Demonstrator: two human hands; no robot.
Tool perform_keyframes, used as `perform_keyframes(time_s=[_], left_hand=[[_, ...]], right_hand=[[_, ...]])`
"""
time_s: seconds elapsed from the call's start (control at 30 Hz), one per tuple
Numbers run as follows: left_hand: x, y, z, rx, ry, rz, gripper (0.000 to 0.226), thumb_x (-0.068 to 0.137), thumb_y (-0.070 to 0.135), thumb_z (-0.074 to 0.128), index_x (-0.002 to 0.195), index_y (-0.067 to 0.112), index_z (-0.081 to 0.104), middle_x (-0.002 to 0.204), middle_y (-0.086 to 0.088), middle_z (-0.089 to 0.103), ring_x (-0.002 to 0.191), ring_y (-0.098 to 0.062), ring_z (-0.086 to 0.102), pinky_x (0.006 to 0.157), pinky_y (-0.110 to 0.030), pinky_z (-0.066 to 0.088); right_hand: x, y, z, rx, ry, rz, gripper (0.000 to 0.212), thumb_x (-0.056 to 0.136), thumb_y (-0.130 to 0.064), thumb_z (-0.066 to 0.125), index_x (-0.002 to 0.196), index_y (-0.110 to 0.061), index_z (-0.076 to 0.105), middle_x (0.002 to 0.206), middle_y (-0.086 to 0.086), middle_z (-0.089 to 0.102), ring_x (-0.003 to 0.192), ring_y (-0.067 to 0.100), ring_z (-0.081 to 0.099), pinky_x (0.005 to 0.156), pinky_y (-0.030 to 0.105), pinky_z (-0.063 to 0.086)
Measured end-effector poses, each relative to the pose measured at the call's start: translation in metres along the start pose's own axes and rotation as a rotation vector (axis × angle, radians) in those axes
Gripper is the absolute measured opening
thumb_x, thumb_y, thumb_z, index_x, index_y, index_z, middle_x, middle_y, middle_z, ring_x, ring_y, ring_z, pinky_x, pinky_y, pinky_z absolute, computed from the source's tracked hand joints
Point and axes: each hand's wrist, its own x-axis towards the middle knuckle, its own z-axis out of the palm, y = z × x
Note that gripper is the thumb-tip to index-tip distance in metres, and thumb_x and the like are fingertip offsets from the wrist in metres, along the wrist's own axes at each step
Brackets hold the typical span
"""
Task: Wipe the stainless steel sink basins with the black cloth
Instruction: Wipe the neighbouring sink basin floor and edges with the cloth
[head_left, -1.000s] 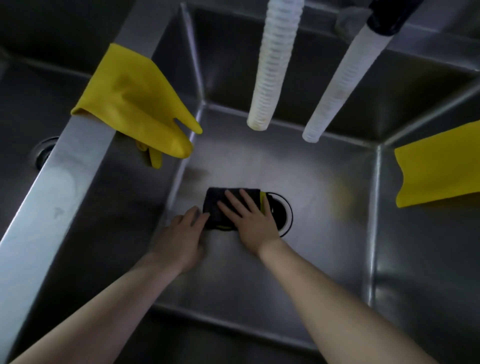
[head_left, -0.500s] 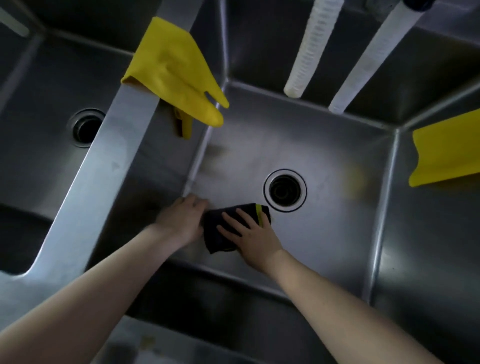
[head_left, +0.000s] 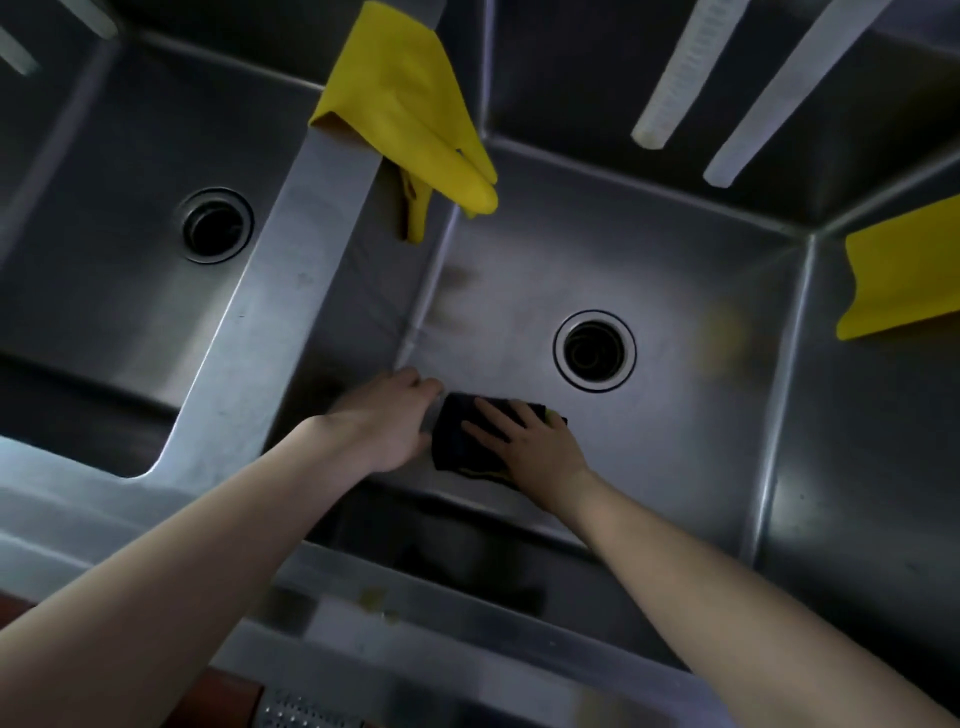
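The black cloth (head_left: 457, 441), edged in yellow, lies folded on the floor of the right sink basin (head_left: 691, 447), near its front left corner. My right hand (head_left: 530, 447) presses flat on the cloth with fingers spread. My left hand (head_left: 389, 421) rests beside the cloth's left edge, knuckles up and fingers curled against the basin's left wall; whether it touches the cloth is unclear. The basin's round drain (head_left: 595, 351) lies just beyond the cloth. The left basin (head_left: 104, 291) has its own drain (head_left: 217, 225).
A yellow rubber glove (head_left: 410, 114) hangs over the steel divider (head_left: 270, 312) between the basins. Another yellow glove (head_left: 909, 275) drapes over the right wall. Two white ribbed hoses (head_left: 675, 78) (head_left: 779, 98) hang above the back of the right basin.
Both hands and the cloth slid from beside the drain toward the front of the basin. The view tilted, showing more of the left basin and front rim.
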Motion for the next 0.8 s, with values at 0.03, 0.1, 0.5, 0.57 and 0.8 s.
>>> perform_keyframes(time_s=[0.03,0.1,0.5,0.57,0.8], left_hand=[[0.0,-0.002,0.0,0.007,0.006,-0.003,0.054,0.088,0.031,0.054,0.138,0.022,0.035,0.137,-0.005,0.039,0.125,-0.028,0.039,0.1,-0.043,0.041],[0.001,-0.007,-0.001,0.028,0.019,-0.015,0.054,0.088,0.031,0.053,0.138,0.022,0.035,0.14,-0.005,0.036,0.126,-0.028,0.035,0.1,-0.045,0.041],[-0.012,-0.013,0.001,0.177,-0.009,0.075,0.045,0.09,0.028,0.046,0.134,0.018,0.041,0.135,-0.005,0.038,0.127,-0.025,0.033,0.1,-0.042,0.04],[-0.015,-0.012,0.0,0.21,-0.005,0.111,0.044,0.089,0.028,0.046,0.132,0.019,0.043,0.136,-0.005,0.038,0.128,-0.024,0.032,0.1,-0.04,0.039],[-0.01,-0.008,-0.004,0.242,0.006,0.107,0.041,0.091,0.023,0.046,0.131,0.018,0.043,0.14,-0.006,0.035,0.131,-0.024,0.029,0.102,-0.037,0.037]], right_hand=[[0.014,-0.005,-0.005,0.035,0.041,0.036,0.063,0.099,-0.034,0.039,0.149,-0.041,0.001,0.16,-0.008,-0.005,0.142,0.028,0.011,0.103,0.051,0.029],[0.043,-0.012,-0.017,0.082,0.103,0.092,0.064,0.097,-0.04,0.041,0.149,-0.04,0.005,0.16,-0.005,-0.001,0.139,0.029,0.015,0.1,0.051,0.03],[0.059,-0.029,-0.014,-0.007,0.21,-0.081,0.073,0.088,-0.03,0.057,0.149,-0.037,0.017,0.161,-0.002,0.005,0.135,0.034,0.023,0.095,0.058,0.031],[0.046,-0.036,-0.006,-0.021,0.206,-0.223,0.073,0.079,-0.029,0.067,0.144,-0.038,0.034,0.157,-0.002,0.022,0.133,0.035,0.032,0.093,0.061,0.035],[0.064,-0.029,-0.02,0.044,0.351,-0.189,0.068,0.058,-0.023,0.084,0.123,-0.031,0.063,0.14,0.0,0.052,0.113,0.035,0.058,0.075,0.057,0.051]])
